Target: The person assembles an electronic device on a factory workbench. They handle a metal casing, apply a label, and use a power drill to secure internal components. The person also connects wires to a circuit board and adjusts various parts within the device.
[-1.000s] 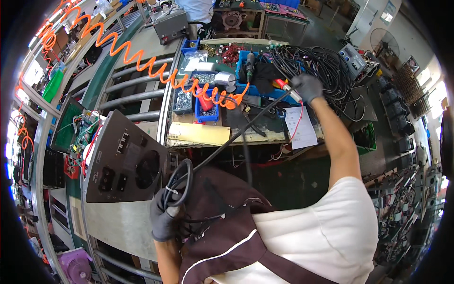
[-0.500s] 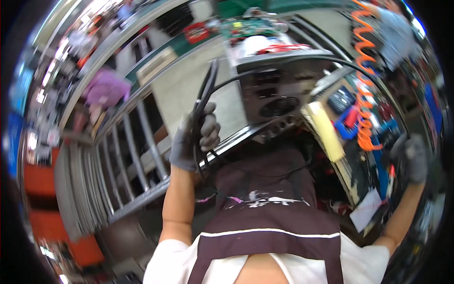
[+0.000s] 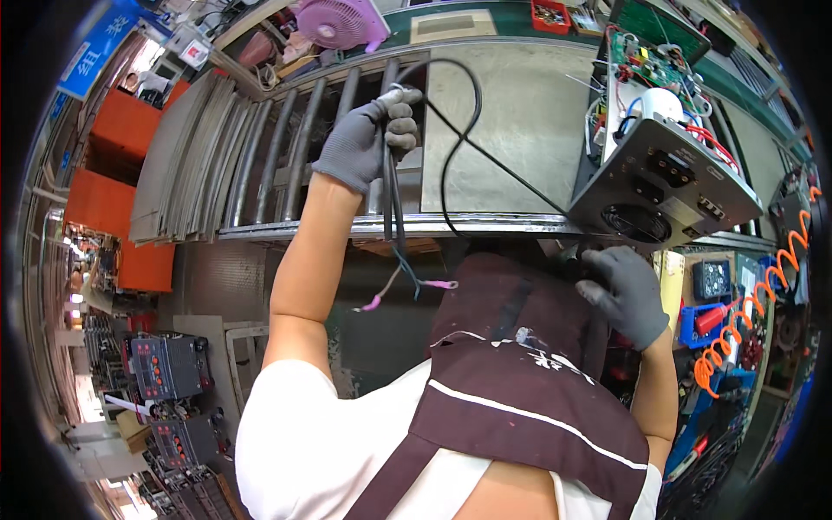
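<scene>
While a roller conveyor spans the upper part of the view, a pale metal sheet covers its middle stretch and a stack of grey panels sits toward its left. A dark brown apron, trimmed with a white line, covers the person's front. To the right, a dark grey machine panel with a round fan grille stands tilted, circuit boards showing behind it. Past the conveyor's far edge is a purple fan; at the right, a coiled orange hose runs near blue bins.

The left hand, gloved in grey, is raised over the rollers and closed firmly around a black cable. The right hand, gloved alike, is just below the machine panel with its fingers bent; whether it holds anything, I cannot tell. From the left fist the cable loops over the metal sheet, one length running toward the machine panel's lower corner. Below the fist hang thin wires, two tipped with pink terminals.
</scene>
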`<state>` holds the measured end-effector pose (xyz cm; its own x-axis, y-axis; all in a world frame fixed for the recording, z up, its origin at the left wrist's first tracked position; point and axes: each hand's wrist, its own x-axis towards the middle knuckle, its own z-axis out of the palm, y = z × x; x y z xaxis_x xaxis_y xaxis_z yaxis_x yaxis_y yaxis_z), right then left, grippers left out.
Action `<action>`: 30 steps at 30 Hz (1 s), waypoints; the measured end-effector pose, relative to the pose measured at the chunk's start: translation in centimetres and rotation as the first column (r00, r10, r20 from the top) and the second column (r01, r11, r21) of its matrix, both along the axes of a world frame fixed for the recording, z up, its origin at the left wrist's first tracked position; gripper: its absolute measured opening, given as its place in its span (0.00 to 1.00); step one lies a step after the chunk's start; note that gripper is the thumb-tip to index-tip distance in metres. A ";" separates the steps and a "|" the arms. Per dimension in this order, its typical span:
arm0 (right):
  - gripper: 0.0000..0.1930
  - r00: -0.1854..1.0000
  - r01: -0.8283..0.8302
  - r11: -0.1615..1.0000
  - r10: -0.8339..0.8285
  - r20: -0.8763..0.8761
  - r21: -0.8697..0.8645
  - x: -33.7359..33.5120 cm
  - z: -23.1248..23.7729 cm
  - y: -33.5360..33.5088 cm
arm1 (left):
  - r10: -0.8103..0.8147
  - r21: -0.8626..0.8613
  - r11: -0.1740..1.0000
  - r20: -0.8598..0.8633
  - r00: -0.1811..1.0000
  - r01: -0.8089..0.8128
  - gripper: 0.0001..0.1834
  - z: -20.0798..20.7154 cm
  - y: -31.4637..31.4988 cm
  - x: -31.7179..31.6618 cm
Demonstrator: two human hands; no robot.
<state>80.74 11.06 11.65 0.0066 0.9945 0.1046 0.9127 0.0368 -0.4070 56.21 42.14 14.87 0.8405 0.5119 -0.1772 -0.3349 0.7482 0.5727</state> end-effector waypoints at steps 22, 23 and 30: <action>0.16 0.539 0.128 0.914 0.261 -0.801 0.384 -2.6 -3.7 8.3 | -0.008 -0.313 0.947 -0.223 0.975 -0.064 0.17 -15.9 -9.0 10.9; 0.17 0.523 0.167 0.918 0.226 -0.822 0.359 -2.5 -4.0 8.1 | -0.007 -0.497 0.864 -0.177 0.984 -0.083 0.17 -15.4 -9.0 11.3; 0.17 0.289 0.405 0.909 -0.021 -0.957 0.102 -1.2 -1.9 3.5 | 0.123 -0.712 0.619 -0.328 0.937 -0.331 0.09 -15.6 -8.1 11.0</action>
